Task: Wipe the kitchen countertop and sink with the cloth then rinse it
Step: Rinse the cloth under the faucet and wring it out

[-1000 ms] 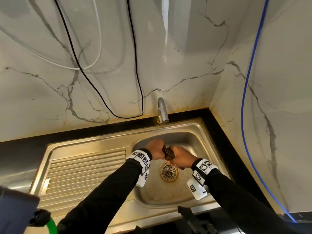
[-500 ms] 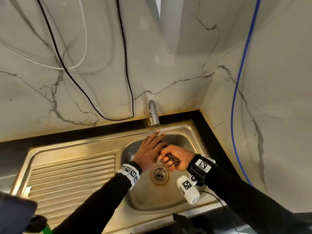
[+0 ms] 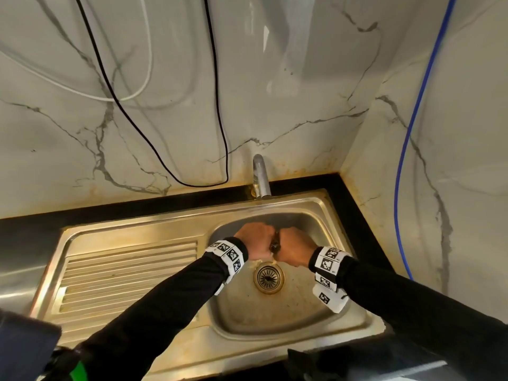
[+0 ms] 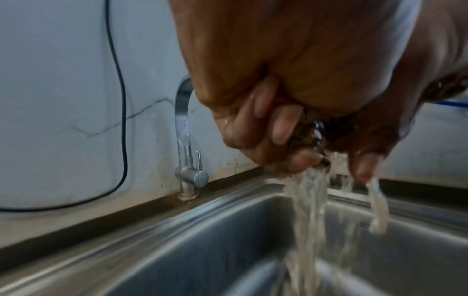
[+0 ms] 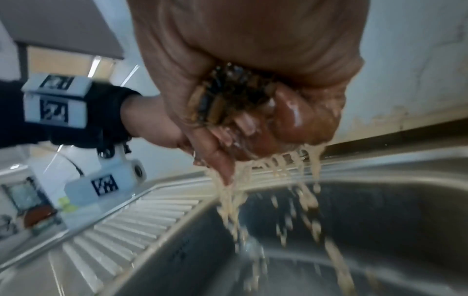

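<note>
Both hands are fists pressed together over the steel sink basin (image 3: 288, 320), just above the drain (image 3: 268, 278). My left hand (image 3: 257, 239) and right hand (image 3: 295, 247) both grip a small dark brown patterned cloth (image 3: 275, 244), squeezed between them and mostly hidden. In the left wrist view the curled fingers (image 4: 276, 128) clench the wet cloth (image 4: 307, 138) and cloudy water pours down. In the right wrist view the cloth (image 5: 228, 96) bulges from the fist (image 5: 253, 112), with water streaming into the basin (image 5: 380, 220).
A steel tap (image 3: 261, 177) stands at the back rim of the sink. The ribbed drainboard (image 3: 129, 273) lies to the left. A black countertop strip (image 3: 137, 204) meets marble walls; black (image 3: 220, 111), white (image 3: 143, 86) and blue (image 3: 404, 160) cables hang there.
Half a second ago my left hand was spread flat beside the right fist holding the cloth. Now it has closed on the cloth too, and both fists wring it.
</note>
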Action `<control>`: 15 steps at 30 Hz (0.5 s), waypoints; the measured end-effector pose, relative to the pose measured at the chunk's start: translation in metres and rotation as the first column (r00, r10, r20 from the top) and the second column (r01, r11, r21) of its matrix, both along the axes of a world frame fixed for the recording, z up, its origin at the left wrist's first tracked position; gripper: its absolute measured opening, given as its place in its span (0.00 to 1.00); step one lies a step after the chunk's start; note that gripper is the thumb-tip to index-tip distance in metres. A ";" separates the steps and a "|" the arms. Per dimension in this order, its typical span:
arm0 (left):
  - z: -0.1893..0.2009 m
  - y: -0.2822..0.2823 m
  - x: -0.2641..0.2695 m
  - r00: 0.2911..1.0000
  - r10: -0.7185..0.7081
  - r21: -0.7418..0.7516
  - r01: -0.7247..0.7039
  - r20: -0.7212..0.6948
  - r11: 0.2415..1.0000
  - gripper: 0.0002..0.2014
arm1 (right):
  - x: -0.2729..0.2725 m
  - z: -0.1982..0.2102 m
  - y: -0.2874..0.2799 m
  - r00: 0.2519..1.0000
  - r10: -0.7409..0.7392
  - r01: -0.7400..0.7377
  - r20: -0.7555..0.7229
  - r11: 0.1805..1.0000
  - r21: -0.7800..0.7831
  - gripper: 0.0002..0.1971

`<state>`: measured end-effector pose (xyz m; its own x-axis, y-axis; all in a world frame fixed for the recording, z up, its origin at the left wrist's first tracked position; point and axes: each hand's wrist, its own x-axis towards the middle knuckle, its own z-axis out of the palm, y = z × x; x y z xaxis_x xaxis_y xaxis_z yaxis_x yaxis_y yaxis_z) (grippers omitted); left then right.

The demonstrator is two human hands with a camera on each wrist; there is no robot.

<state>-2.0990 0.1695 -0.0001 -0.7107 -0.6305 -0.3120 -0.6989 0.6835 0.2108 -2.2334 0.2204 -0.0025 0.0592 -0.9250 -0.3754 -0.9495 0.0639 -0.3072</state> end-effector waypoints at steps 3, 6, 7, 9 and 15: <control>-0.007 -0.003 -0.001 0.995 0.101 0.124 -0.100 -0.006 0.987 0.04 | -0.001 -0.017 -0.002 0.989 0.096 -0.111 -0.110 0.984 -0.141 0.03; -0.014 -0.006 -0.001 0.989 0.147 0.185 -0.143 -0.010 0.972 0.05 | -0.002 -0.030 -0.005 0.968 0.166 -0.205 -0.186 0.954 -0.218 0.05; -0.018 -0.007 0.000 0.987 0.158 0.202 -0.153 -0.008 0.967 0.05 | -0.003 -0.035 -0.006 0.963 0.176 -0.222 -0.202 0.946 -0.238 0.04; -0.024 -0.007 0.001 0.982 0.186 0.244 -0.177 -0.015 0.953 0.05 | -0.005 -0.043 -0.004 0.960 0.172 -0.231 -0.220 0.932 -0.279 0.03; -0.043 -0.001 0.019 0.911 0.390 0.372 -0.319 -0.133 0.872 0.18 | -0.010 -0.067 0.012 0.964 0.246 -0.266 -0.102 0.887 -0.377 0.16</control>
